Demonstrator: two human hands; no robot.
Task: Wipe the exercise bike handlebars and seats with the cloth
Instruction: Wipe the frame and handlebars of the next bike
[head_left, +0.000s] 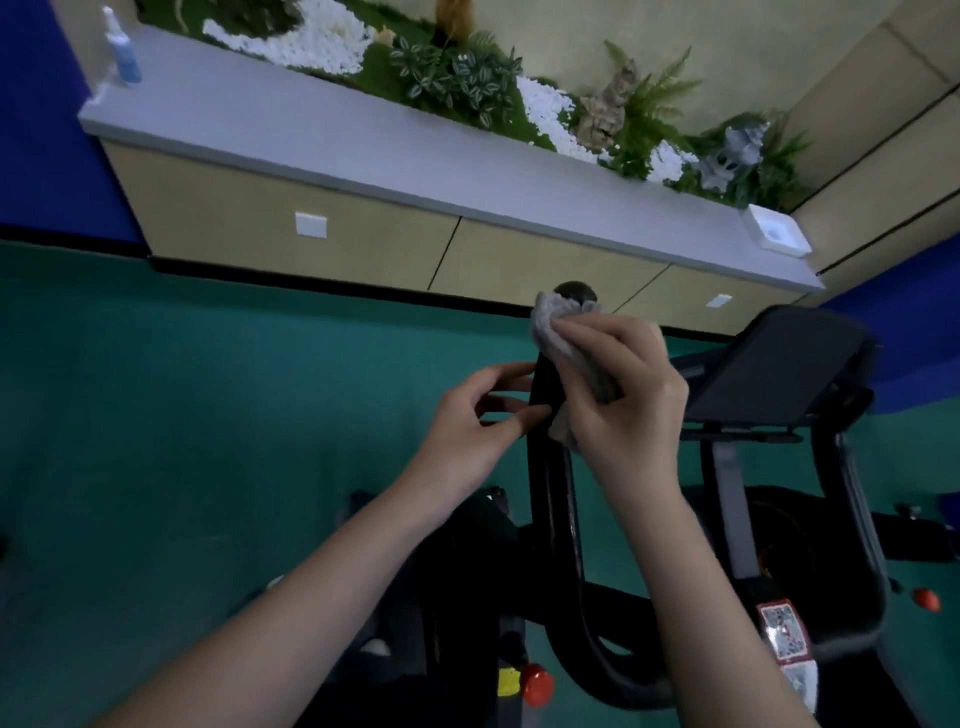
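A black handlebar (550, 499) of the exercise bike rises in the middle of the view and ends in a rounded tip (574, 292). My right hand (628, 395) grips a grey cloth (553, 325) and presses it against the upper part of the bar, just below the tip. My left hand (475, 421) is on the bar's left side, fingertips touching it at about the same height. The bike's dark console screen (779, 364) stands to the right. No seat is in view.
A long counter (363, 150) with beige cabinet fronts runs behind the bike, carrying a spray bottle (122, 49) at its left end and a white dish (776, 234) at its right. Plants and white pebbles lie behind it. Red knobs (535, 686) sit low on the frame, above green floor.
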